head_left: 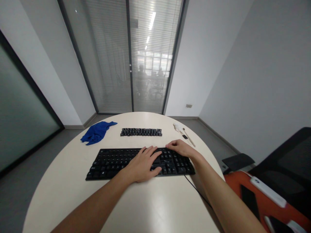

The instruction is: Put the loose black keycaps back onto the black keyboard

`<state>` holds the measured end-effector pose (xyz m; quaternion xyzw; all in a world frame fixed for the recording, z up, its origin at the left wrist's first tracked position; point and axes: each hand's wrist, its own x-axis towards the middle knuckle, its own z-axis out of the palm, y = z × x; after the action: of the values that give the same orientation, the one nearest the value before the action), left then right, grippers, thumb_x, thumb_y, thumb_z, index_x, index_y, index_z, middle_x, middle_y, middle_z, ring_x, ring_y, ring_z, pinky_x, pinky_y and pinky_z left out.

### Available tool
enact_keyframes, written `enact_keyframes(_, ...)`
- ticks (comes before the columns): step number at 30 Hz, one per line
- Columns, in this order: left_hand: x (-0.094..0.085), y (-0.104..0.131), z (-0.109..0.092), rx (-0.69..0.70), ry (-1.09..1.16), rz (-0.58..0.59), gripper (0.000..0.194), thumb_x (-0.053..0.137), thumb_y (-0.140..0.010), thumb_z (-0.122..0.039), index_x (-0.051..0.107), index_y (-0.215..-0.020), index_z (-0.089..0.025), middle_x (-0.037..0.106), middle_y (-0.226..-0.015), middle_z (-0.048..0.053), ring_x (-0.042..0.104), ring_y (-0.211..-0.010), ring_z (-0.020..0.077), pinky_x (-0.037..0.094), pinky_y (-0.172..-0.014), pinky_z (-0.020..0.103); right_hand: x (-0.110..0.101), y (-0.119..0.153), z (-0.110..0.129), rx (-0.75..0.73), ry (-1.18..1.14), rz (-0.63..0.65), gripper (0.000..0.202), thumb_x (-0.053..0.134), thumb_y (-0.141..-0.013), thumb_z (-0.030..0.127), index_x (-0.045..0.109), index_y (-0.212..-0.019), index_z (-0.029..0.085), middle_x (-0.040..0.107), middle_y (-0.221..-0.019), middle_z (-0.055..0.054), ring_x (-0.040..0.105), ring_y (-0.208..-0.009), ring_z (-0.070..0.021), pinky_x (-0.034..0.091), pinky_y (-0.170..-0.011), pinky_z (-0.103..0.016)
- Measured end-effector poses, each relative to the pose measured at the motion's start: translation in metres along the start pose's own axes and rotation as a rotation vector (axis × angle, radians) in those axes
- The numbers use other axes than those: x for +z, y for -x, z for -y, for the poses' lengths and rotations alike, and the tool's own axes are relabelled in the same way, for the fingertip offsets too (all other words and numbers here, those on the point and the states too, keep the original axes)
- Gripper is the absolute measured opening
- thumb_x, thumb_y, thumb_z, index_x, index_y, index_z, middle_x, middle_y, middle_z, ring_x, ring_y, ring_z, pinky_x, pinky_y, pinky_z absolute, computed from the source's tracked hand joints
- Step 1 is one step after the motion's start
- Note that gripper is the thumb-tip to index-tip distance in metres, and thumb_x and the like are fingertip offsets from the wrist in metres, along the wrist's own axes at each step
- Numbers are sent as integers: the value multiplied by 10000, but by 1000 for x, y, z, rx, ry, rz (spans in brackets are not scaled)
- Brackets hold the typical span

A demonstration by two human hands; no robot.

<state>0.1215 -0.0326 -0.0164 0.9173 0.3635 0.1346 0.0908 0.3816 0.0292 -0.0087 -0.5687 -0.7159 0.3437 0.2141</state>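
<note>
A black keyboard (111,163) lies on the round table. My left hand (143,164) rests on its right-of-middle part, fingers spread and stretched out over the keys. At the keyboard's far edge, near its right end, my right hand (180,148) has thumb and fingers drawn together in a pinch. Whatever is between those fingertips is hidden or too small to name. Beyond the keyboard, loose black keycaps (141,132) stand lined up in rows on the table.
A crumpled blue cloth (97,132) lies at the table's left. Toward the right are a thin wooden-handled brush (189,138), a small black piece (185,137) and whitish bits. The keyboard's cable (198,191) runs off the near right edge. An orange-seated chair (234,183) holds several items.
</note>
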Motion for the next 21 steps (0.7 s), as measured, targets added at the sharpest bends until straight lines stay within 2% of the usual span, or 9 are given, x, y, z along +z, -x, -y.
enact_keyframes(8,1,0,1,1,1,-7,626,510,-949,-478,382,-1513,-237,336,-1618,101,290,-1494,299,200,-1228,528,1,-1,-3,-1,-12,2,482,630,-814,620,754,-802,154,686,-691,-5,566,-662,-166,431,-668,-295)
enact_keyframes(16,-1,0,-1,-9,3,9,633,510,-946,-477,375,-1515,-236,332,-1620,104,287,-1497,298,198,-1229,527,4,-4,-8,-30,-33,-7,389,668,-804,532,742,-825,151,710,-732,-21,588,-677,-167,457,-681,-298)
enact_keyframes(18,-4,-2,0,-12,22,8,630,514,-945,-480,385,-1509,-231,365,-1604,101,316,-1483,297,220,-1225,519,4,-3,-7,-32,-38,-3,382,663,-811,524,739,-831,150,714,-741,-23,601,-689,-172,465,-696,-302)
enact_keyframes(21,-8,-9,2,-20,74,-24,575,522,-948,-465,445,-1466,-226,498,-1514,87,448,-1396,275,322,-1184,459,4,0,-6,-36,-31,-9,369,647,-827,511,739,-850,155,723,-769,-30,624,-721,-182,472,-715,-305)
